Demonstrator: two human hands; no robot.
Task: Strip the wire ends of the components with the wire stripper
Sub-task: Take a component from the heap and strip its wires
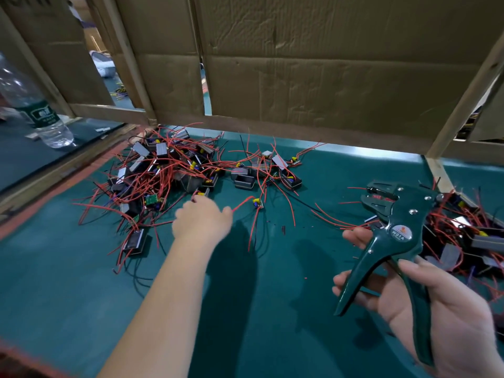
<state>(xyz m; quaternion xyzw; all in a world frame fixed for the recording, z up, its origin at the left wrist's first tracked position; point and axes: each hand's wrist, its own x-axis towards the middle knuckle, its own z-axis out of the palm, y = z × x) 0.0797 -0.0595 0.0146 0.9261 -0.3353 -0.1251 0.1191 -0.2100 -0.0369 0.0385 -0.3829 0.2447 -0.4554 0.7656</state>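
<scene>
1 red wire (243, 203) pinched in the left hand (201, 219); right hand (439, 309) grips the wire stripper (401, 236).

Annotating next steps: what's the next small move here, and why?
Likely draw the red wire over to the stripper. The left hand seems to pinch that wire, a small board on its end; the right hand holds the stripper apart from it, handles spread.
</scene>
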